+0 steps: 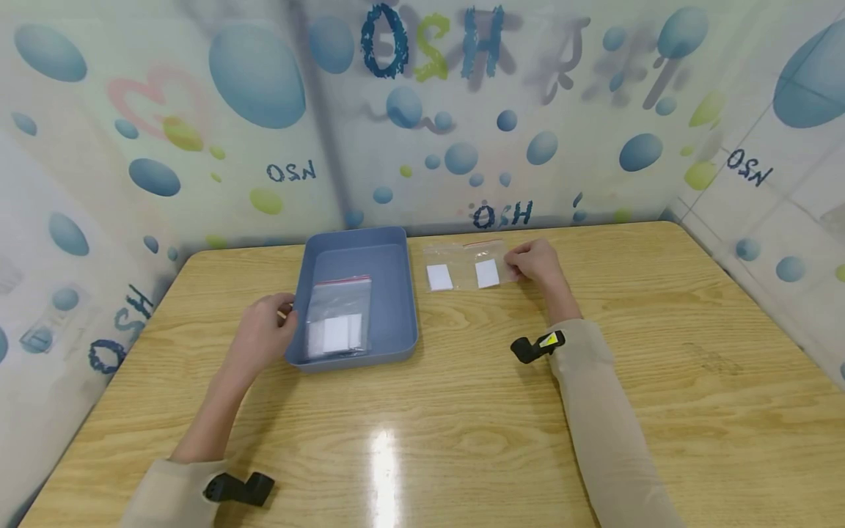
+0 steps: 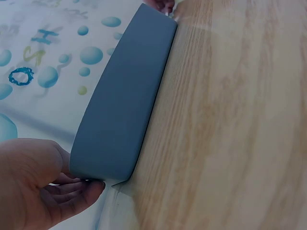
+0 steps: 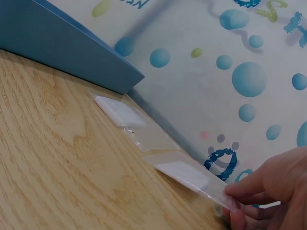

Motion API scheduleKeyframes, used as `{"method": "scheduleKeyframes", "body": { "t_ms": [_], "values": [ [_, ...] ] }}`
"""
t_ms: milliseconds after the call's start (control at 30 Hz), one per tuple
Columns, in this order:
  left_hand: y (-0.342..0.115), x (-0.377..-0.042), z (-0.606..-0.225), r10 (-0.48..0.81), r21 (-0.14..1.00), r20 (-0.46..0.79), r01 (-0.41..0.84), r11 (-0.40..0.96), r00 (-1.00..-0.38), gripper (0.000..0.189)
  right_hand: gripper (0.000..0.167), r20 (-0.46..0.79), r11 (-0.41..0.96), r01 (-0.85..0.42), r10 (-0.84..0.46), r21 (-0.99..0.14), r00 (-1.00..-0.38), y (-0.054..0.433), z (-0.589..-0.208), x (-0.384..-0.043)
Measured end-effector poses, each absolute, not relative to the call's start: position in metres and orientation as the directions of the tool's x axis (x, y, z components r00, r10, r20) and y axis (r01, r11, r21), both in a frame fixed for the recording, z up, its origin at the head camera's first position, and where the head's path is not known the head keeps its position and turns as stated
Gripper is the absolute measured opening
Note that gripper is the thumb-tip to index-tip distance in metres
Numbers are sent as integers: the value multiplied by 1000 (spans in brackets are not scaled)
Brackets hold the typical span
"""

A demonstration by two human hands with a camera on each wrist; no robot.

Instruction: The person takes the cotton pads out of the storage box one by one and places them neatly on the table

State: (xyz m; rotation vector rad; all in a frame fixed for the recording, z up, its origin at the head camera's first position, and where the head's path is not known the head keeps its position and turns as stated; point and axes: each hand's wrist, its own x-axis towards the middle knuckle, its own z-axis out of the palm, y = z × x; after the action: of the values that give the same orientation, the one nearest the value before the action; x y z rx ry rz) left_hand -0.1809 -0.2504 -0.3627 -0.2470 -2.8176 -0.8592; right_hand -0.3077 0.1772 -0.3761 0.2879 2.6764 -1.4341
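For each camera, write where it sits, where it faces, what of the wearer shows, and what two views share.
Head: on the head, facing forward and down over table and tray; left hand, right hand and sleeves show.
Left wrist: worn there, facing the tray's side; left hand shows, right partly.
Right wrist: worn there, facing bag and wall; right hand shows.
Wrist views share tray and wall.
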Motion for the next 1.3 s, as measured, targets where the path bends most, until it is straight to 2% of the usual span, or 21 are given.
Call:
{"method": "scheduleKeyframes", "body": {
  "t_ms": [700, 1000, 1300],
  "values": [
    [-249, -181, -361, 106, 533, 227, 215, 818, -968, 32, 28, -230, 523, 289, 176, -802, -957, 174, -364, -302],
    [-250, -180, -361, 108, 536, 212, 208, 818, -971, 33, 33, -217, 534, 277, 174, -799, -961, 171, -356, -297],
    [-249, -180, -361, 108, 529, 213, 207, 823, -971, 33, 34, -186, 489, 241, 159, -838, -970, 167, -350, -294]
  ]
}}
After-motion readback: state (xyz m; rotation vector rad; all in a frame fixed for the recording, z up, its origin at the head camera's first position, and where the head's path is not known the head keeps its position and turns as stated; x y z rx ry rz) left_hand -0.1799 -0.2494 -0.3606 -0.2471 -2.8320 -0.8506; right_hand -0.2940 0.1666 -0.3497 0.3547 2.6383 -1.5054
